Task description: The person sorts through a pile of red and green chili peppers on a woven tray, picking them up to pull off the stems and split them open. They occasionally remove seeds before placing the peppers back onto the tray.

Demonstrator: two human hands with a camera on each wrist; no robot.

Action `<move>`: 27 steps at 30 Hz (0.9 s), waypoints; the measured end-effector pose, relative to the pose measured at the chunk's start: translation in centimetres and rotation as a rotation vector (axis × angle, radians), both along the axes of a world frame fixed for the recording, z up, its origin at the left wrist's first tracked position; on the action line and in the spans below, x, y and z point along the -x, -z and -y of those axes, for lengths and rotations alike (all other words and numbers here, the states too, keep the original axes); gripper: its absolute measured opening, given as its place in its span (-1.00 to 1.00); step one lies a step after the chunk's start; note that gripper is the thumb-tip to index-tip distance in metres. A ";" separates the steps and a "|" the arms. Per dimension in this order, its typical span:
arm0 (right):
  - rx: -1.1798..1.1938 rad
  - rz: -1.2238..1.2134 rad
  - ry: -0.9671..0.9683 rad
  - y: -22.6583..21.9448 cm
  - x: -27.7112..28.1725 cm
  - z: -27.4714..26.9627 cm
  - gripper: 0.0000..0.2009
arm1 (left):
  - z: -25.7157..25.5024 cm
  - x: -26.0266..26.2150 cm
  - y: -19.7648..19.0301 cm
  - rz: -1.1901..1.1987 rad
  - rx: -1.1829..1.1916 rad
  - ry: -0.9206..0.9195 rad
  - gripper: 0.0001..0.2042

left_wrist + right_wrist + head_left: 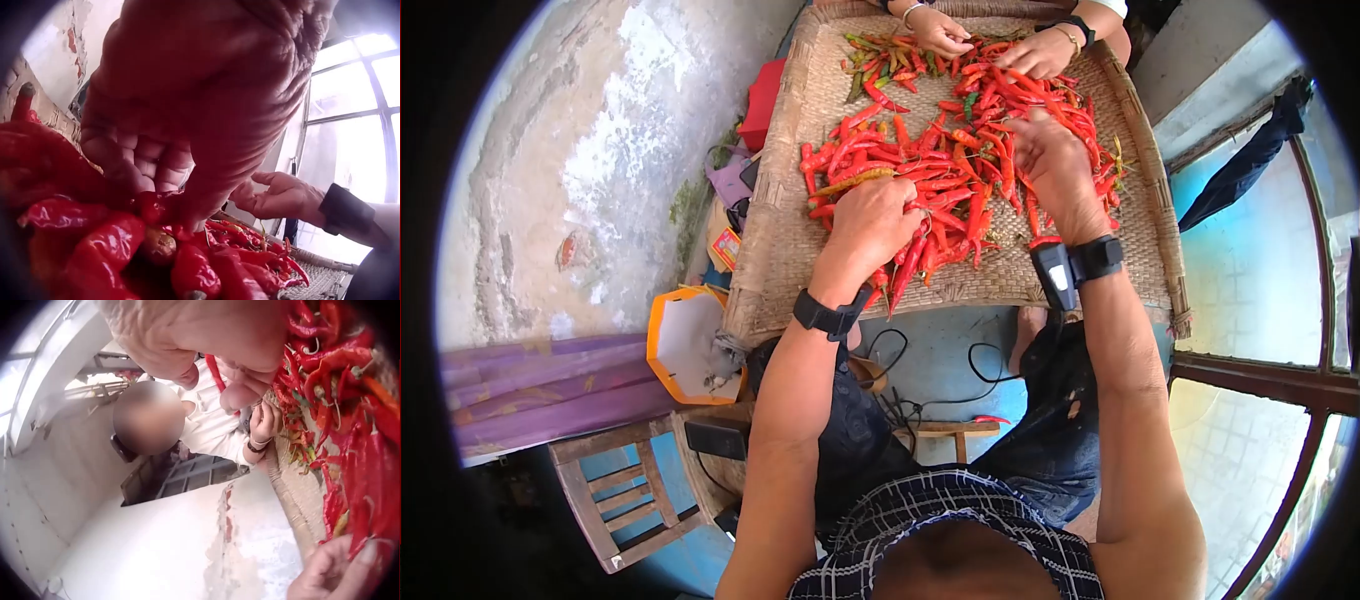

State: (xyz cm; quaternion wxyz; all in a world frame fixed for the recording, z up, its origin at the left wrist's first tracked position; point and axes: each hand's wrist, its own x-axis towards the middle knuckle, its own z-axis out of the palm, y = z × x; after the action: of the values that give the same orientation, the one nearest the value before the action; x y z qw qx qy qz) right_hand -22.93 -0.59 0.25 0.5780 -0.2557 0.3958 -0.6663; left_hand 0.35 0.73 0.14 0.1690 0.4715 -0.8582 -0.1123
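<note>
Red chili peppers [945, 165] lie heaped on a woven bamboo tray [785, 235]. My left hand [873, 222] is at the near left of the heap, its fingers and thumb pinching a glossy red chili [153, 206] among the others. Farther right, my right hand [1055, 165] is raised over the heap, palm turned inward. In the right wrist view a slim red chili [215, 374] runs between its thumb and fingers. A yellowish-brown chili [852, 183] lies just beyond the left knuckles.
Another person's hands [1040, 52] work among chilies at the tray's far edge, near greenish ones [862, 75]. An orange-rimmed box [690, 345] and a wooden chair [635, 495] stand left. Cables [990, 365] hang below the tray, and a window [1250, 260] is at right.
</note>
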 end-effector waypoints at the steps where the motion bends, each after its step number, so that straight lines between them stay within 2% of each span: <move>1: 0.020 -0.213 -0.084 0.3 -0.4 -0.5 -0.69 | 0.2 -0.1 -0.4 -0.077 -0.105 0.003 -0.80; 2: 0.007 -0.370 -0.220 0.7 -0.8 -0.8 -0.63 | 0.3 -0.2 -0.8 -0.155 -0.213 0.006 -0.81; 4: 0.287 -0.747 -0.344 1.0 -2.7 -1.8 -0.60 | 0.3 -0.6 -1.6 -0.242 -0.256 0.066 -0.82; 5: 0.287 -0.748 -0.346 0.8 -3.2 -2.2 -0.60 | 0.4 -0.7 -1.7 -0.301 -0.231 0.103 -0.82; 7: 0.418 -1.057 -0.404 0.1 -4.1 -2.9 -0.65 | 0.5 -0.9 -1.8 -0.360 -0.225 0.157 -0.82; 8: 0.418 -1.054 -0.402 0.3 -4.2 -2.9 -0.65 | 0.5 -0.9 -1.8 -0.357 -0.225 0.157 -0.82; 10: 0.692 -1.142 -0.273 0.5 -4.3 -2.8 -0.79 | 0.4 -0.9 -1.8 -0.315 -0.302 0.162 -0.82; 11: 0.693 -1.143 -0.272 0.5 -4.1 -2.8 -0.79 | 0.4 -0.8 -1.8 -0.315 -0.301 0.163 -0.82; 13: 0.354 -1.013 -0.463 -0.2 -3.6 -3.0 -0.89 | 0.4 -0.6 -1.7 -0.402 -0.242 0.143 -0.82; 14: 0.355 -1.012 -0.465 -0.2 -3.3 -2.8 -0.89 | 0.3 -0.6 -1.7 -0.401 -0.242 0.141 -0.82; 16: 0.265 -0.921 -0.544 -0.3 -2.6 -2.4 -0.89 | 0.1 -0.5 -1.7 -0.523 -0.210 -0.105 -0.81; 18: 0.279 -0.987 -0.520 -0.5 -1.3 -2.0 -0.88 | -0.1 -0.4 -1.6 -0.488 -0.264 -0.099 -0.79; 20: 0.329 -0.936 -0.400 -0.4 -0.2 -1.2 -0.89 | -0.3 -0.4 -1.7 -0.420 -0.361 -0.095 -0.74; 21: 0.133 -0.885 -0.378 -1.1 0.5 -0.9 -0.84 | -0.8 0.0 -1.6 -0.312 -0.364 -0.068 -0.74; 22: 0.132 -0.883 -0.374 -1.0 0.6 -0.4 -0.84 | -1.2 0.4 -1.2 -0.310 -0.364 -0.065 -0.74; 24: 0.107 -0.275 0.079 -0.7 0.5 0.1 -0.76 | -2.0 1.1 0.0 -0.156 -0.066 0.110 -0.78; 26: 0.055 -0.312 0.097 -0.4 0.6 -0.2 -0.70 | -2.1 1.4 0.5 -0.151 0.004 0.109 -0.79; 27: 0.078 -0.504 -0.019 0.0 0.4 -0.5 -0.73 | -1.8 1.4 0.6 -0.167 -0.054 0.124 -0.81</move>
State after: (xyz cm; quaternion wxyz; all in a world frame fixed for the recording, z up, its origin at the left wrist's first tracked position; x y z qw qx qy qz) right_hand -23.32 -0.07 0.22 0.4571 -0.4393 0.4989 -0.5909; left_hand -1.04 2.52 -0.42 0.2200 0.4111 -0.8651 -0.1847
